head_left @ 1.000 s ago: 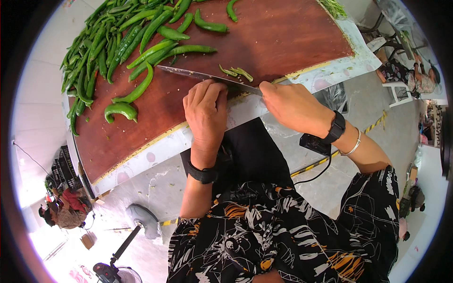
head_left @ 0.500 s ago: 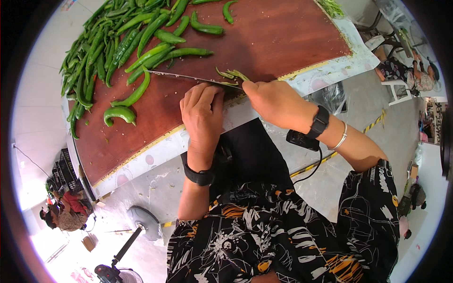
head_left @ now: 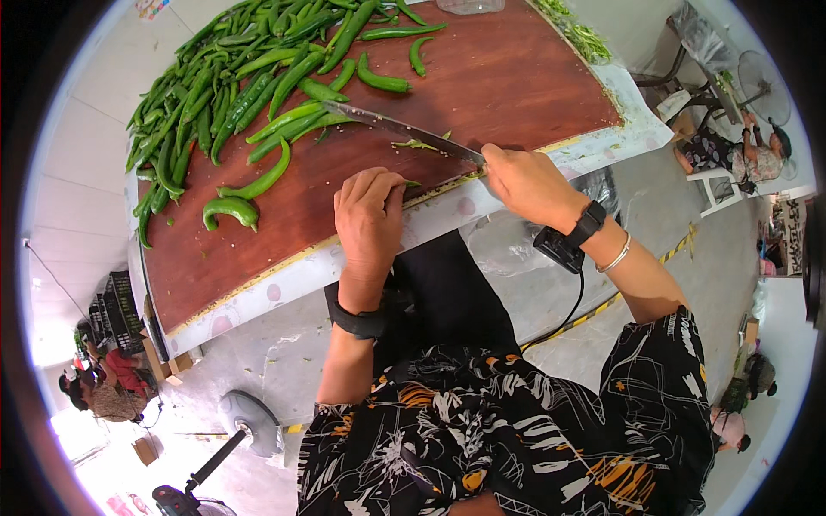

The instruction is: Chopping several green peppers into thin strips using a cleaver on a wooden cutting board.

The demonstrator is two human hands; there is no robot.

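My right hand (head_left: pixel 532 182) is closed round the handle of a long knife (head_left: pixel 409 129). Its blade points to the far left, raised off the red-brown board (head_left: pixel 508 82), with the tip close to some peppers. At the board's near edge my left hand (head_left: pixel 368 215) has its fingers curled down together. A small green tip of a chili pepper (head_left: pixel 413 183) pokes out beside the thumb; the rest is hidden. Just beyond the blade lie thin cut chili strips (head_left: pixel 416 144). A curled green chili pepper (head_left: pixel 231 211) and a longer one (head_left: pixel 262 175) lie left of my left hand.
A large heap of whole green chili peppers (head_left: pixel 232 103) covers the board's far left. Shredded green pieces (head_left: pixel 585 43) lie at the far right edge, and a clear plastic container (head_left: pixel 470 5) stands at the back. Other people sit right and left; a fan (head_left: pixel 251 423) stands lower left.
My right hand has lifted the knife and moved right, so the blade has come away from my left hand. The left hand stays at the edge, and a green end now shows by its thumb.
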